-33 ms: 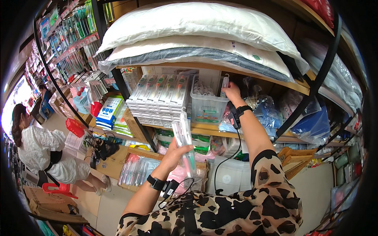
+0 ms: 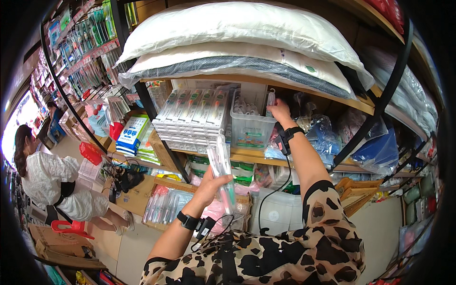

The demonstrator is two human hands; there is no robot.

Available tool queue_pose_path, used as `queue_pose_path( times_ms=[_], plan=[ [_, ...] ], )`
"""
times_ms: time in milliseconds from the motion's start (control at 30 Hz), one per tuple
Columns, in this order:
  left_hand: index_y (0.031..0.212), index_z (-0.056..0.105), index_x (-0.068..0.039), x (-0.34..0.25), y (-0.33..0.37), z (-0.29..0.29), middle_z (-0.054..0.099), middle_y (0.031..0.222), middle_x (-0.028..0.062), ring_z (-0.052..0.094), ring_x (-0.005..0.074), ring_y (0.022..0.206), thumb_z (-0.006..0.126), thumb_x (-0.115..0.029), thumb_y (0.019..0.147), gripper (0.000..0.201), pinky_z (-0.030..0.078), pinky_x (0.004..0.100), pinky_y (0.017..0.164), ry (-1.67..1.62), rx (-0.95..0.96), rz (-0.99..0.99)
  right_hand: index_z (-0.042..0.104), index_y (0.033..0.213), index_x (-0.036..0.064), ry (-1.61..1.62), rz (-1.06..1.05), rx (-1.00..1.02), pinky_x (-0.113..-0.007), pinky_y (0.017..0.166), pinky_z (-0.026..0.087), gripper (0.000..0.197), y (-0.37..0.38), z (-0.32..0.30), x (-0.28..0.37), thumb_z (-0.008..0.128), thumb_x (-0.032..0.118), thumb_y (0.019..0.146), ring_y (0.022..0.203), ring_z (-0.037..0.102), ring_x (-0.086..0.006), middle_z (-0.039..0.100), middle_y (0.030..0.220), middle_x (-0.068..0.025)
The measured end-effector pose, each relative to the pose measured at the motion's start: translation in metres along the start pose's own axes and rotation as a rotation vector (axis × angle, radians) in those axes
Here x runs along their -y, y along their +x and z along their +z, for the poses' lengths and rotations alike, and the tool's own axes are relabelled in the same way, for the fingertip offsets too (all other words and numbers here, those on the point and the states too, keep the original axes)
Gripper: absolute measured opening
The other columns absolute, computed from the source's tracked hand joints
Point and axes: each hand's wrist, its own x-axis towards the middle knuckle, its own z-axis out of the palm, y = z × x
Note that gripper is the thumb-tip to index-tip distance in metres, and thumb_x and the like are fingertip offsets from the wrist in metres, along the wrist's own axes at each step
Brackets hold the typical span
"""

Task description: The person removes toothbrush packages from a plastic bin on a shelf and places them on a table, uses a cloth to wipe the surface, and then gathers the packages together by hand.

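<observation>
My left hand (image 2: 207, 188) is closed around a few packaged toothbrushes (image 2: 222, 173) in clear cases, held upright in front of the shelf. Pink and green show through the lower ends of the packs. At the right rim of a clear plastic bin (image 2: 251, 130), my right hand (image 2: 279, 112) pinches another packaged toothbrush (image 2: 270, 99), which stands upright with its hanging loop on top. More packs with such loops are inside the bin, their lower parts hard to see. Left of the bin, boxed toothbrushes (image 2: 192, 111) lie in a tall stack.
Bagged pillows (image 2: 242, 31) overhang the shelf. Clear-bagged goods (image 2: 320, 137) lie right of the bin. Below are a carton of toothbrush packs (image 2: 166, 204) and a white lidded box (image 2: 275, 213). A person in white (image 2: 57, 183) stands at left beside a red stool (image 2: 71, 228).
</observation>
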Motion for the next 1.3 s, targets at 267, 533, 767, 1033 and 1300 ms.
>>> queue_pose_path(
  times_ms=[267, 533, 767, 1033, 1300],
  plan=[
    [0.107, 0.043, -0.003, -0.007, -0.002, 0.001, 0.05, 0.089, 0.0018, 0.048, 0.0101, 0.08, 0.061, -0.007, 0.072, 0.04, 0.041, 0.025, 0.073, 0.01, -0.025, -0.003, 0.054, 0.11, 0.0042, -0.369, -0.098, 0.123, -0.044, 0.094, 0.032, 0.055, -0.013, -0.006, 0.008, 0.053, 0.04, 0.069, 0.12, 0.034, -0.0279, 0.036, 0.131, -0.0096],
    [0.113, 0.042, -0.001, -0.001, -0.002, -0.005, 0.053, 0.099, 0.0054, 0.05, 0.0134, 0.088, 0.058, -0.005, 0.073, 0.044, 0.041, 0.027, 0.079, 0.02, -0.018, -0.022, 0.051, 0.116, 0.0054, -0.441, -0.048, 0.219, -0.04, 0.094, 0.033, 0.061, -0.025, -0.017, 0.029, 0.054, 0.042, 0.066, 0.123, 0.031, -0.027, 0.031, 0.135, -0.0079],
    [0.104, 0.044, -0.003, -0.004, -0.003, 0.002, 0.05, 0.086, 0.0005, 0.048, 0.0095, 0.077, 0.06, -0.005, 0.072, 0.035, 0.04, 0.0247, 0.071, -0.005, -0.024, -0.007, 0.057, 0.096, 0.0051, -0.1, -0.262, 0.088, -0.034, 0.081, 0.042, 0.042, -0.005, -0.006, -0.003, 0.065, 0.029, 0.063, 0.099, 0.052, -0.0292, 0.056, 0.106, -0.0133],
    [0.115, 0.04, -0.002, -0.001, -0.002, -0.005, 0.053, 0.102, 0.0067, 0.05, 0.0146, 0.091, 0.059, -0.005, 0.073, 0.046, 0.04, 0.0275, 0.081, 0.003, -0.005, -0.025, 0.059, 0.086, 0.0086, -0.059, -0.412, -0.065, -0.04, 0.068, 0.046, 0.023, -0.015, -0.013, 0.007, 0.061, 0.024, 0.07, 0.079, 0.057, -0.0321, 0.06, 0.081, -0.0124],
    [0.113, 0.041, -0.002, -0.001, 0.001, -0.002, 0.052, 0.097, 0.0046, 0.05, 0.013, 0.088, 0.06, -0.005, 0.072, 0.045, 0.041, 0.0267, 0.078, 0.023, 0.008, -0.016, 0.063, 0.078, 0.0119, -0.472, -0.418, -0.134, -0.044, 0.075, 0.041, 0.014, -0.025, -0.013, 0.009, 0.056, 0.023, 0.074, 0.081, 0.057, -0.0272, 0.062, 0.08, -0.0091]
  ],
)
